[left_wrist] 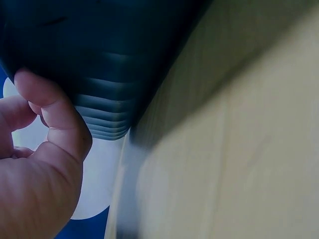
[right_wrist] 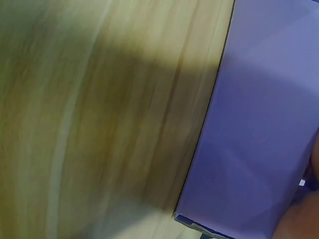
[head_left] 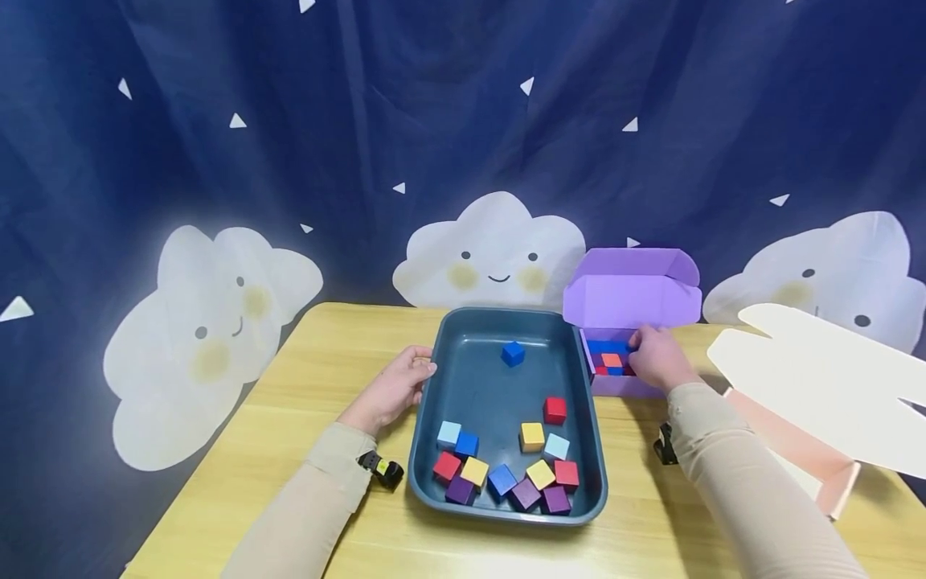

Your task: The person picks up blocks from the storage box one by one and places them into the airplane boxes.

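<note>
My left hand (head_left: 398, 386) is at the left rim of a dark teal tray (head_left: 415, 450), with loosely bent fingers. In the left wrist view, the thumb (left_wrist: 60, 109) lies against the tray's edge. The tray holds several coloured wooden cubes, most of them toward its near end, among them a yellow cube (head_left: 531, 437) and a blue cube (head_left: 513, 354) farther back. My right hand (head_left: 658, 358) reaches into the right side of an open purple box (head_left: 625, 386), its fingertips hidden. I cannot tell whether they hold a cube. Beside them in the box are blue, red and orange cubes (head_left: 611, 360).
The purple box's lid (head_left: 632, 297) stands raised at the back. An open pink box (head_left: 796, 450) with a cream lid (head_left: 832, 378) is right of my right forearm. Behind the wooden table (head_left: 347, 338) hangs a dark blue curtain (head_left: 463, 96) with clouds.
</note>
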Motion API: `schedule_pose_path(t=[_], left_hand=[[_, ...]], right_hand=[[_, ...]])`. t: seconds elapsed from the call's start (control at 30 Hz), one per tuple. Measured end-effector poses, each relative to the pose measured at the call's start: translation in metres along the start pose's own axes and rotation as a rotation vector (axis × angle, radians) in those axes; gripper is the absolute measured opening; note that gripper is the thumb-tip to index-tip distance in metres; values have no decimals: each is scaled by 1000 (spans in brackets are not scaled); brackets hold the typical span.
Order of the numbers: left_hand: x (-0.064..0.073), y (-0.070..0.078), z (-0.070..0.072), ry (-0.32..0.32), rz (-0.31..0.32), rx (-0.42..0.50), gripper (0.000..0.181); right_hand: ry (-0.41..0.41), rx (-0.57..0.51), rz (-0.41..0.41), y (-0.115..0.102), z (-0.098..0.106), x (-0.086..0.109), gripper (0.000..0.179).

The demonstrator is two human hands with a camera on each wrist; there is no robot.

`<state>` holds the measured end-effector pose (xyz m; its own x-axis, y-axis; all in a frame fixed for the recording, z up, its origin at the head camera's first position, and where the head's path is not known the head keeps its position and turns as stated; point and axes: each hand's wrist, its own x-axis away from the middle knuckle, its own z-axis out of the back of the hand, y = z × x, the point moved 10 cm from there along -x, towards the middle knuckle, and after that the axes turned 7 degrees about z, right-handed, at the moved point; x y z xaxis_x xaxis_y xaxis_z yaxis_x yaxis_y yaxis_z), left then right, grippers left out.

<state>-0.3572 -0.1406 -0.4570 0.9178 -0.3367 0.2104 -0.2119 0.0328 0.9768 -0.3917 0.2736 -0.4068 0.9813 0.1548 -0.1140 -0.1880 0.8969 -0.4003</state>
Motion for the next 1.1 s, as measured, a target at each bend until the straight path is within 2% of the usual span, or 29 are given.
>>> schedule_pose_path(t=[0.17,0.27,0.37,0.5,0.6,0.67,0.8,0.87,0.93,1.1], left_hand=[[0,1,-1,-2,5,-3,29],[-2,0,-1,-5,5,-3,29],[-3,-1,-1,-2,7,2,29],[-3,-2,0,-1,10,12,29],[-2,-1,0,-3,12,14,30],[-2,-1,0,-4,17,17,30],[-2,-1,-1,-14,22,27,29],[-2,-1,-2,-21,19,31,29],[-2,-1,-2,-24,15,34,29],[-1,1,-1,-23,13,30,30]], right_hand=[[-9,43,15,-14,7,-1,13],[9,58,58,-37,16,-4,12],[48,37,170,-79,24,-7,12],[21,-13,351,-154,20,-1,16],[-77,-14,478,-209,4,12,22],[-166,27,574,-242,-12,25,27],[-353,132,768,-292,-53,53,33],[-419,178,849,-309,-72,65,34],[-463,226,893,-319,-88,73,34],[-555,321,914,-328,-120,83,36]])
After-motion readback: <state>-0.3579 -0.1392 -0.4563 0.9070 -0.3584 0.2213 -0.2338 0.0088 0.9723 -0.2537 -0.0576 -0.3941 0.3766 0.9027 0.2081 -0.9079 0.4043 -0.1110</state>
